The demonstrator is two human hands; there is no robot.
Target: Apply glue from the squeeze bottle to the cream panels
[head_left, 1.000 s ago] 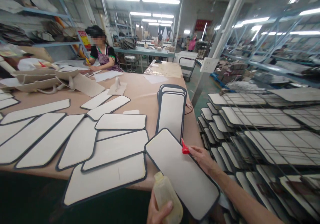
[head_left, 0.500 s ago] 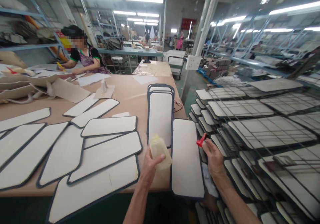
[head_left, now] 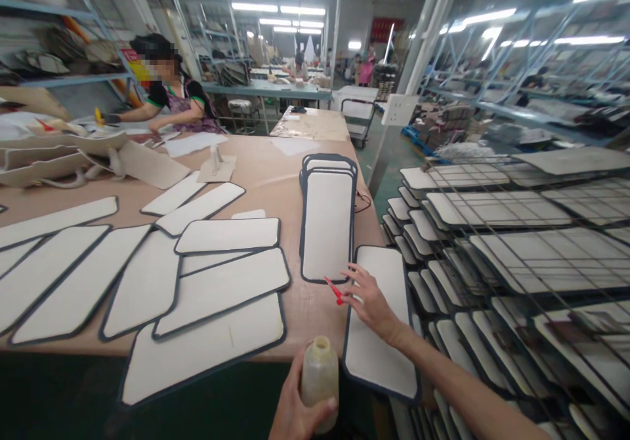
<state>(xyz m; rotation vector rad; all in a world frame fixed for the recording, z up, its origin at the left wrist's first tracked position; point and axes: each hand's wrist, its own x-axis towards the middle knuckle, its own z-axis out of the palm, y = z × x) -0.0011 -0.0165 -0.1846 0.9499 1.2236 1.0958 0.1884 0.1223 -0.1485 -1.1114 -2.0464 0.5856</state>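
My left hand [head_left: 290,404] is wrapped round a translucent, yellowish plastic bottle [head_left: 319,378] in front of the table's near edge. The bottle stands upright with its neck uncovered. My right hand [head_left: 367,299] pinches a red pointed nozzle cap [head_left: 335,292] between thumb and fingers, up and to the right of the bottle mouth. Beneath that hand lies a pale panel with a dark border [head_left: 378,355], overhanging the table edge. Just beyond is a stack of similar narrow panels [head_left: 327,223].
Several dark-edged panels [head_left: 221,292] overlap across the left of the brown table [head_left: 266,171]. Pale bag parts [head_left: 83,158] lie at the far left, near a seated co-worker [head_left: 182,102]. A wire rack [head_left: 512,263] loaded with panels stands close on the right, near a post with a socket box [head_left: 399,110].
The bottle has come down and towards me, now upright rather than tilted. My right hand has moved left with the red nozzle cap, from beside the rack to over the panel.
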